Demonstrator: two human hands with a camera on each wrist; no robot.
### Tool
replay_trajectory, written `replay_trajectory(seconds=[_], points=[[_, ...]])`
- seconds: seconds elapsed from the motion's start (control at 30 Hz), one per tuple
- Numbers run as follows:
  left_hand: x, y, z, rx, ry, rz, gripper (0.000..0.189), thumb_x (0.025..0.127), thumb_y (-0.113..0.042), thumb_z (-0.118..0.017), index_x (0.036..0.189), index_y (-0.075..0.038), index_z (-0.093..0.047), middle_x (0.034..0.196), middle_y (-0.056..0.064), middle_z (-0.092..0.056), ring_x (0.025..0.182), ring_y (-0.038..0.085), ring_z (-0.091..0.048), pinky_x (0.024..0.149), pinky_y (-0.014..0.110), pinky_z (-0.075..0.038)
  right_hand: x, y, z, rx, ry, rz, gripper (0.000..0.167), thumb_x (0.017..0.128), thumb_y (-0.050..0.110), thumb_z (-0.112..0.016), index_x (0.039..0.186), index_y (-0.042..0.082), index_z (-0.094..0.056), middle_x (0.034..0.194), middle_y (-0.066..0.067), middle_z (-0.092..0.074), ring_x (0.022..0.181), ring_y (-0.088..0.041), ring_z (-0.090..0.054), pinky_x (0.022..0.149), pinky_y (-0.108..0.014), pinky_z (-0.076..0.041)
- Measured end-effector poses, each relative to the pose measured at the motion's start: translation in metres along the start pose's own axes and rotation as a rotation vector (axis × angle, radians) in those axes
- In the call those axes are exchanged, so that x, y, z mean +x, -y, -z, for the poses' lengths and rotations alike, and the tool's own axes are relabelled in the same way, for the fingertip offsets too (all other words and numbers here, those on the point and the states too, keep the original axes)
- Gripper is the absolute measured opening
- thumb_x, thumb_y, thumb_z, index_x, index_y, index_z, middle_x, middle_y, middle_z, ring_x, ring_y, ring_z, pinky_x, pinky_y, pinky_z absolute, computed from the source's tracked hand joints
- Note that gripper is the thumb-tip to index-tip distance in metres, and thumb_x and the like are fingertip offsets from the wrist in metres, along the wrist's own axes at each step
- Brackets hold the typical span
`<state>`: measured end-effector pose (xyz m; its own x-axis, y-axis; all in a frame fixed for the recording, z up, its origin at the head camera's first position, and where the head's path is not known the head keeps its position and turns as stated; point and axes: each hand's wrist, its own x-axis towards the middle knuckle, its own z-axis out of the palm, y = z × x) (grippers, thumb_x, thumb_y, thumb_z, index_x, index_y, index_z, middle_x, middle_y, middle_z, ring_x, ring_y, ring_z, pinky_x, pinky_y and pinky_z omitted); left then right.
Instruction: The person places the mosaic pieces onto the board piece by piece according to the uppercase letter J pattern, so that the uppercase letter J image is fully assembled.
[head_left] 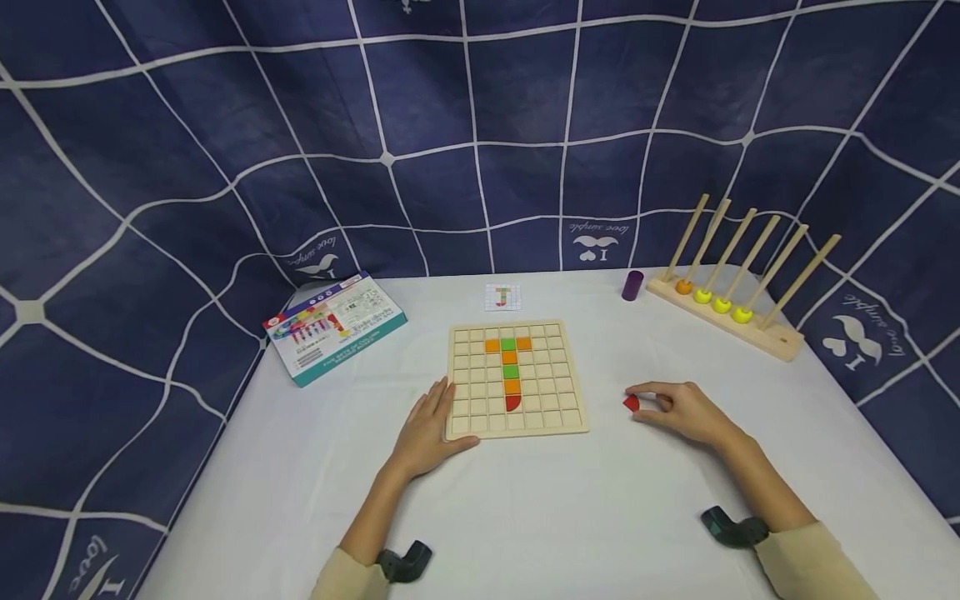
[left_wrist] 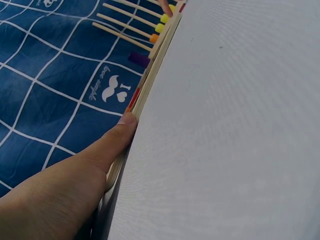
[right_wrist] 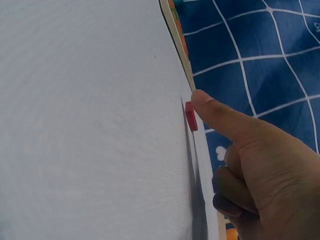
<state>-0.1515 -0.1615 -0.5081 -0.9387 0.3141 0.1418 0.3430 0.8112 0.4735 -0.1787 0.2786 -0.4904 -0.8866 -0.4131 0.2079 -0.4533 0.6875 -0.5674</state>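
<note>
A square wooden grid board (head_left: 470, 408) lies on the table. In its cells, orange and green square tiles (head_left: 511, 372) make a T-like column that ends in a red rounded tile (head_left: 513, 403). My left hand (head_left: 423, 437) rests against the board's lower left corner, fingers straight along the left side, thumb at the near edge. To the right of the board, my right hand (head_left: 690, 412) pinches a small red tile (head_left: 632, 403) between thumb and forefinger, at table height. The right wrist view shows this red tile (right_wrist: 191, 117) edge-on by the thumb.
A small pattern card (head_left: 502, 297) lies behind the board. At the left is a printed box (head_left: 335, 328). On the right stand a purple cylinder (head_left: 632, 285) and a wooden peg stand (head_left: 731, 321) with an orange and several yellow beads. Dark blue checked cloth (head_left: 517, 192) hangs behind.
</note>
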Motion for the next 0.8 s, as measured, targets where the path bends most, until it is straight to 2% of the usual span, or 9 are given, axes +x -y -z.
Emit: replay_trajectory(seconds=[0.2, 0.5, 0.8], points=[[0.000, 0.001, -0.001, 0.004, 0.005, 0.001, 0.105, 0.073, -0.067, -0.060, 0.146, -0.002, -0.021, 0.152, 0.012, -0.016, 0.140, 0.023, -0.010, 0.112, 0.039, -0.010, 0.001, -0.005, 0.000, -0.011, 0.002, -0.006, 0.030, 0.078, 0.032, -0.074, 0.105, 0.019, -0.069, 0.052, 0.014, -0.028, 0.046, 0.000, -0.024, 0.042, -0.020, -0.026], [0.001, 0.002, -0.001, 0.004, 0.007, -0.004, 0.104, 0.073, -0.067, -0.060, 0.146, -0.003, -0.021, 0.152, 0.012, -0.016, 0.140, 0.022, -0.010, 0.112, 0.038, -0.009, 0.019, -0.006, -0.011, -0.007, -0.036, -0.003, 0.027, 0.079, 0.033, -0.073, 0.102, 0.019, -0.070, 0.052, 0.013, -0.029, 0.046, -0.002, -0.025, 0.042, -0.021, -0.025], [0.000, 0.001, -0.001, 0.002, 0.003, -0.007, 0.105, 0.073, -0.068, -0.059, 0.146, -0.003, -0.021, 0.152, 0.011, -0.016, 0.140, 0.023, -0.011, 0.112, 0.039, -0.010, 0.028, -0.009, -0.011, 0.004, -0.027, 0.033, 0.027, 0.080, 0.029, -0.073, 0.105, 0.018, -0.070, 0.052, 0.014, -0.030, 0.046, -0.001, -0.026, 0.042, -0.020, -0.025]])
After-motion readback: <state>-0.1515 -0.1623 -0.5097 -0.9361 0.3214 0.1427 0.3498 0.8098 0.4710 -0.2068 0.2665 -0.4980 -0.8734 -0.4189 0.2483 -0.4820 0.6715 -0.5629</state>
